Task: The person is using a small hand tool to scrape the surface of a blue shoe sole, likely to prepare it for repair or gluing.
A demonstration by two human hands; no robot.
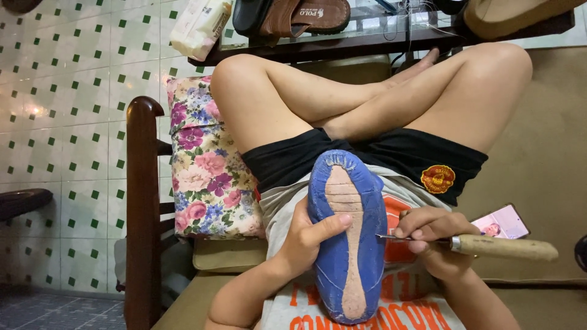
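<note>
A blue shoe (361, 244) stands sole-up on my lap, with a worn tan strip down the middle of the sole. My left hand (304, 237) grips its left side, thumb lying across the sole. My right hand (431, 235) holds a tool with a pale wooden handle (504, 247). The tool's thin metal tip (389, 236) meets the right edge of the sole. My crossed bare legs (367, 98) lie beyond the shoe.
I sit on a tan cushioned seat (538, 159). A floral pillow (205, 165) leans on the dark wooden armrest (142, 201) at left. A phone (502, 222) lies to my right. A dark table (342, 43) ahead holds brown sandals (306, 17) and a pale packet (199, 25).
</note>
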